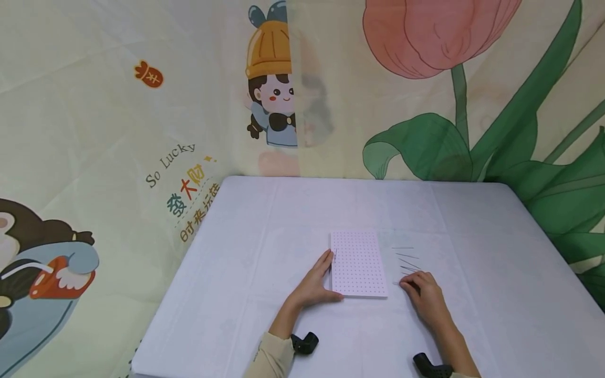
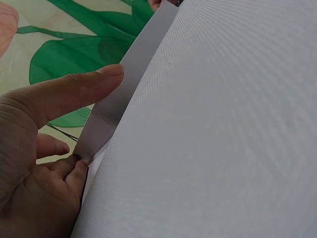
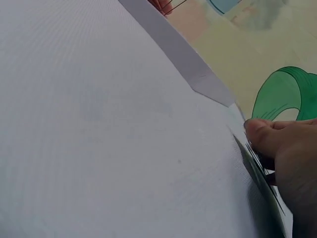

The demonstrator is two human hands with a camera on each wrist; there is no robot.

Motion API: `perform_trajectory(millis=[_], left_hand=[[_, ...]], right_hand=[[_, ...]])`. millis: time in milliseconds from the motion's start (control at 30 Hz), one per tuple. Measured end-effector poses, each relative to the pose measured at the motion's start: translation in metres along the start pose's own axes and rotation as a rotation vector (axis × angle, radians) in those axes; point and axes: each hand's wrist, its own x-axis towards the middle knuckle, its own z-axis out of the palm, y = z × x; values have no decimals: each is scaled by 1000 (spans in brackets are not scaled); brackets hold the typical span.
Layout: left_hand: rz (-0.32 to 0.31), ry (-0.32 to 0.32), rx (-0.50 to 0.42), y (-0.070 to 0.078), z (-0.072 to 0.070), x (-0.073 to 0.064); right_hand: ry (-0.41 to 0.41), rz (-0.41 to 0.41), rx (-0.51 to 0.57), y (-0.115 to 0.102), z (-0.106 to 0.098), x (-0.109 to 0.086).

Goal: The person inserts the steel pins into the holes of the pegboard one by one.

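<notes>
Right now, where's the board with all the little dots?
In the head view, the dotted board lies on the white table, with the left hand against its left side and some thin dark sticks just to its right.

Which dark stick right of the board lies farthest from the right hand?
The topmost stick there in the head view; the rest lie nearer the right hand.

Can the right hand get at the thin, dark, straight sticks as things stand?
Probably yes: the right hand is beside the thin dark sticks, and the upper ones lie uncovered. The left hand is out of the way, at the left edge of the white, rectangular, perforated board.
</notes>
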Motion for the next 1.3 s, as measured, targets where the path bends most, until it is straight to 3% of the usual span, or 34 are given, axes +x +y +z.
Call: perform_trajectory(millis=[200, 433, 833, 1033, 1300], left_hand=[[-3, -6, -5, 0, 0, 0], [5, -8, 6, -1, 1, -3], [17, -8, 25, 1, -1, -4], [25, -1, 23, 0, -2, -5], [48, 0, 32, 0, -4, -6]], right_hand=[[103, -34, 68, -6, 2, 12], [162, 29, 198, -28, 12, 35], [130, 91, 563, -72, 59, 66], [101, 57, 597, -88, 80, 76], [74, -45, 610, -93, 99, 82]])
